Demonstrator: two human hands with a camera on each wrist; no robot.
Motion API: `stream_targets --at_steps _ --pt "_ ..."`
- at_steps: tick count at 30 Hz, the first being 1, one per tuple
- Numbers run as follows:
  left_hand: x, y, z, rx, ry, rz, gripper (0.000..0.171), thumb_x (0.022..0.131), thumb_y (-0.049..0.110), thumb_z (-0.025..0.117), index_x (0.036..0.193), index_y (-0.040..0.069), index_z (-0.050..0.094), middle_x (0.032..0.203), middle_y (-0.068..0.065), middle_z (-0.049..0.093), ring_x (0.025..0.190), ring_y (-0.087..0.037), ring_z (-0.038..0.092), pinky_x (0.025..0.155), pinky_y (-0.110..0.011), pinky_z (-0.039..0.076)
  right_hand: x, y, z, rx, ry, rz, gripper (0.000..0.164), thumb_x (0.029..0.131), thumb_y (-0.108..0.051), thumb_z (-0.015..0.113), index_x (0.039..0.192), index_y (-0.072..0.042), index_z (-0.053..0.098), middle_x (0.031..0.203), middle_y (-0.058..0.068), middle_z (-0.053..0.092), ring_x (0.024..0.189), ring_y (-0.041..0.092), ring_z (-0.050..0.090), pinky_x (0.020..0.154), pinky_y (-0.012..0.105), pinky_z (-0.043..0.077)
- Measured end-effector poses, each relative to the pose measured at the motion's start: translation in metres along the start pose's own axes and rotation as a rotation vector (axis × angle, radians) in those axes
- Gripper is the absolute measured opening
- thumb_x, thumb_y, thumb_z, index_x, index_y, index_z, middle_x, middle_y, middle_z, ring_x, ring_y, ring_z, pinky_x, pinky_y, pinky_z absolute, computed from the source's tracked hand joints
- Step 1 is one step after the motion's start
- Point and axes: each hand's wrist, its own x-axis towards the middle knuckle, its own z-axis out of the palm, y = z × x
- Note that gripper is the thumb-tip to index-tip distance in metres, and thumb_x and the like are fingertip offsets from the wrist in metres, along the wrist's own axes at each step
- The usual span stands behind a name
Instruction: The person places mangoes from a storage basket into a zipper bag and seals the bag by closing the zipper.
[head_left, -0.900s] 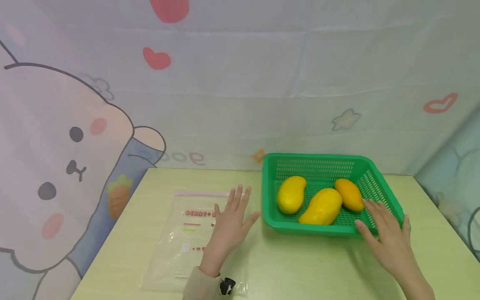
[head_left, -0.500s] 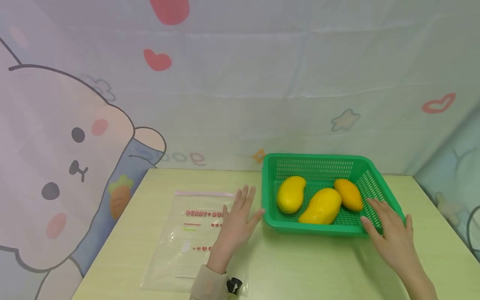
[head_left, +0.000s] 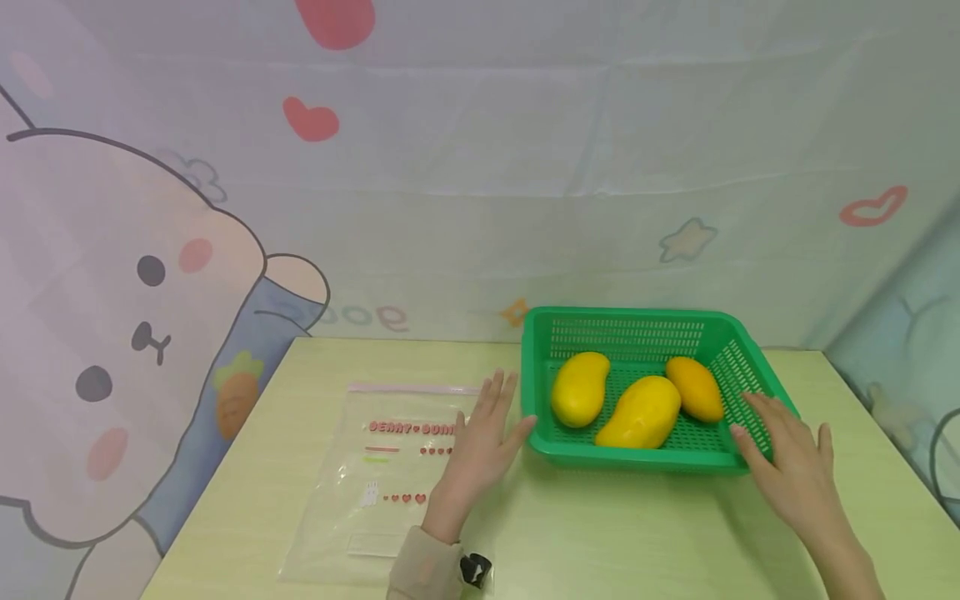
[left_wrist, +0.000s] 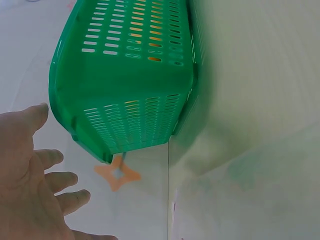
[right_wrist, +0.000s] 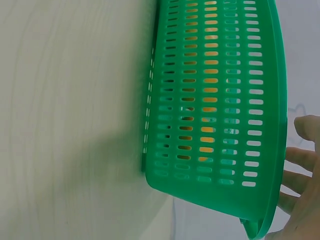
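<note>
A green plastic basket (head_left: 637,461) with slotted walls stands on the table, holding a yellow mango (head_left: 581,390) at left, a larger mango (head_left: 643,413) in the middle and a more orange mango (head_left: 695,389) at right. My left hand (head_left: 480,446) hovers with spread fingers beside the basket's left wall, thumb close to its front-left corner. In the left wrist view that hand's palm (left_wrist: 25,185) faces the basket. Over the basket's front-right corner my right hand (head_left: 791,467) reaches with loosely spread fingers. Neither hand holds anything. The right wrist view shows its fingers (right_wrist: 298,180) behind the rim.
A clear zip bag (head_left: 360,517) with red lettering and a bunny print lies flat on the table (head_left: 247,517), partly under the left forearm. A cartoon-printed cloth (head_left: 480,183) hangs behind the table. A dark cable (head_left: 936,467) shows at far right.
My left hand has moved right, from over the bag toward the basket's left side. The right hand has shifted slightly right along the basket's corner. The mangoes have stayed in place.
</note>
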Motion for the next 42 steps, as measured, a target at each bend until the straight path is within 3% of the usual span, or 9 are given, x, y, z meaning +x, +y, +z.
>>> stream_targets --at_steps 16,20,25,34,36,38,40,42 --pt "0.009 0.0 0.007 -0.048 0.004 0.005 0.067 0.098 0.052 0.041 0.155 0.028 0.014 0.163 0.004 0.007 0.151 -0.025 0.012 0.11 -0.07 0.018 0.006 0.016 -0.004 -0.007 0.026 -0.026 0.052 0.101 -0.024 0.046 0.148 -0.005 0.034 0.146 0.035 0.034 0.132 0.059 0.027 0.107 0.075 -0.006" --pt "0.012 -0.001 0.009 -0.062 0.006 0.015 0.067 0.098 0.052 0.04 0.155 0.027 0.015 0.163 0.003 0.007 0.15 -0.028 0.016 0.11 -0.068 0.021 0.009 0.02 -0.007 -0.007 0.034 -0.037 0.051 0.101 -0.022 0.047 0.146 -0.002 0.035 0.143 0.037 0.036 0.125 0.063 0.032 0.102 0.079 0.007" --pt "0.014 0.0 0.011 -0.11 -0.014 0.015 0.067 0.099 0.049 0.043 0.155 0.025 0.015 0.163 0.004 0.006 0.149 -0.028 0.018 0.114 -0.057 0.027 0.012 0.028 -0.012 -0.015 0.003 0.008 0.053 0.101 -0.023 0.045 0.148 -0.003 0.032 0.146 0.037 0.031 0.122 0.065 0.03 0.087 0.081 0.018" --pt "0.017 -0.002 0.014 -0.192 -0.038 -0.01 0.068 0.099 0.051 0.042 0.155 0.024 0.016 0.162 0.008 0.003 0.15 -0.026 0.017 0.116 -0.052 0.024 0.014 0.038 -0.016 0.041 -0.021 0.059 0.054 0.102 -0.022 0.042 0.148 0.001 0.028 0.147 0.039 0.026 0.125 0.067 0.023 0.088 0.082 0.016" --pt "0.017 -0.003 0.015 -0.2 -0.038 -0.015 0.068 0.098 0.052 0.041 0.155 0.025 0.015 0.162 0.008 0.003 0.15 -0.026 0.017 0.117 -0.052 0.024 0.015 0.04 -0.017 0.061 -0.014 0.053 0.052 0.102 -0.019 0.041 0.148 0.003 0.028 0.145 0.04 0.027 0.123 0.066 0.026 0.089 0.078 0.02" --pt "0.018 -0.003 0.015 -0.207 -0.04 -0.021 0.068 0.098 0.053 0.041 0.155 0.027 0.015 0.162 0.009 0.003 0.15 -0.025 0.017 0.117 -0.052 0.024 0.015 0.041 -0.017 0.074 -0.011 0.05 0.05 0.102 -0.016 0.039 0.147 0.004 0.029 0.143 0.041 0.029 0.119 0.062 0.031 0.089 0.068 0.03" --pt "0.018 -0.004 0.016 -0.218 -0.043 -0.026 0.067 0.098 0.052 0.041 0.155 0.028 0.015 0.162 0.01 0.003 0.15 -0.025 0.017 0.117 -0.051 0.024 0.014 0.042 -0.018 0.074 -0.009 0.057 0.049 0.102 -0.014 0.037 0.147 0.004 0.03 0.142 0.041 0.032 0.115 0.058 0.036 0.085 0.049 0.038" --pt "0.019 -0.004 0.017 -0.231 -0.046 -0.03 0.067 0.098 0.052 0.042 0.155 0.028 0.015 0.162 0.01 0.003 0.15 -0.025 0.016 0.118 -0.051 0.023 0.013 0.042 -0.017 0.072 -0.012 0.069 0.047 0.102 -0.012 0.035 0.146 0.005 0.031 0.14 0.04 0.034 0.111 0.054 0.04 0.08 0.044 0.038"
